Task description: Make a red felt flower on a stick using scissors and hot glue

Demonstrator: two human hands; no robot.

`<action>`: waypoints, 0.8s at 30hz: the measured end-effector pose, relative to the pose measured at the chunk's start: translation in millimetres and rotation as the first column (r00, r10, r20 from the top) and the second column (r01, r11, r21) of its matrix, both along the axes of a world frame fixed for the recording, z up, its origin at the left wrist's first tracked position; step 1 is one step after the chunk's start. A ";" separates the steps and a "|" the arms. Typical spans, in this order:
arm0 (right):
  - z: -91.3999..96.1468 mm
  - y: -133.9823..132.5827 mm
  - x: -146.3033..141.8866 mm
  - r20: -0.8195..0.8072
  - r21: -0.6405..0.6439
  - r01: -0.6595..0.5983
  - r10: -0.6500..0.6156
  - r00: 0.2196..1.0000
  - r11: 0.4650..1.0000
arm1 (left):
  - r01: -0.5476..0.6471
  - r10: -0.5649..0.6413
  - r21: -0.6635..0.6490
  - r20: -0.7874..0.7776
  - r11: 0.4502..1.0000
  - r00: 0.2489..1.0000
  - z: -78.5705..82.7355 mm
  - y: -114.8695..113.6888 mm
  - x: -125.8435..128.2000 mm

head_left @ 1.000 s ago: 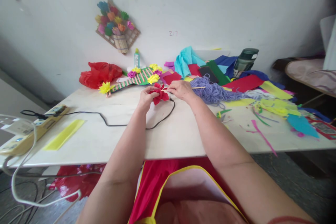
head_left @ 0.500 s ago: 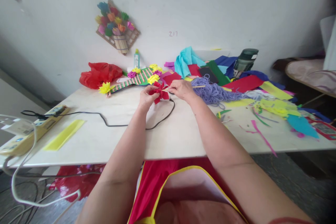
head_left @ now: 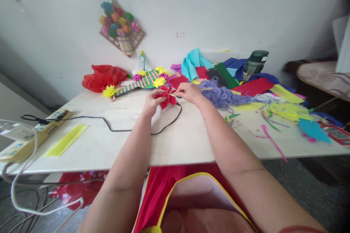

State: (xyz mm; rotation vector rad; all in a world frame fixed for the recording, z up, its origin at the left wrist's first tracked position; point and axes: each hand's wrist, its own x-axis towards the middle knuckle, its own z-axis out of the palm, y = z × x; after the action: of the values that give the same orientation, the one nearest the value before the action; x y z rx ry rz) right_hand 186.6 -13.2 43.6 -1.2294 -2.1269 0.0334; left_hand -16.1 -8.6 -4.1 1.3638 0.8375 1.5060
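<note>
Over the middle of the table, my left hand (head_left: 154, 101) pinches a red paper flower (head_left: 171, 99) by its left petals. My right hand (head_left: 189, 92) is closed on a thin wooden stick (head_left: 207, 89), whose near end points at the flower's centre while the other end sticks out to the right. Just behind the flower lies a green woven-paper decoration (head_left: 140, 83) trimmed with yellow and purple paper flowers. A tangle of lilac yarn (head_left: 218, 94) sits right of my right hand.
A black cable (head_left: 109, 125) runs from the power strip (head_left: 35, 136) to beneath my hands. A yellow paper strip (head_left: 67, 140) lies at left. Coloured paper, scraps and a dark green bottle (head_left: 255, 63) cover the right side; red crepe paper (head_left: 104, 77) is back left.
Both hands stay almost in place around the red flower. The flower looks slightly turned, and the stick's tip remains at its centre.
</note>
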 end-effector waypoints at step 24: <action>3.0 -5.0 -5.4 0.076 0.072 0.008 -0.013 0.997 0.997 | 0.029 -0.014 -0.192 0.078 0.981 0.997 9.2 -5.7 3.0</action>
State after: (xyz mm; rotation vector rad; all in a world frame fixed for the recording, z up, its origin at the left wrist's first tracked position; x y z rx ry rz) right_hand 181.2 -18.3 46.6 -1.2178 -2.1678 -0.0947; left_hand -13.2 -14.4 5.1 1.1632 0.8932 1.4116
